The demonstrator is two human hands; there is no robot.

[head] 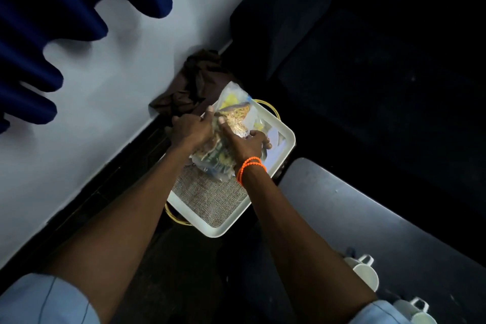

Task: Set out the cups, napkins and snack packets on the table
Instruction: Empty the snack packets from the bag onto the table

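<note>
Snack packets (pixel 234 123) mid-frame over tray (pixel 285 144), long axis toward upper right; left hand (pixel 190 130) & right hand (pixel 247 146) flank them, fingers curled gripping sides.

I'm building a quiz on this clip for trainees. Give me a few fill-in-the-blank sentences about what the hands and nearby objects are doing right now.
1. The left hand and right hand both grip the snack ____.
2. The packets are held over a white ____.
3. The right wrist wears an ____ bracelet.
4. Two white ____ stand on the table at lower right.

Missing words: packets; tray; orange; cups
</note>
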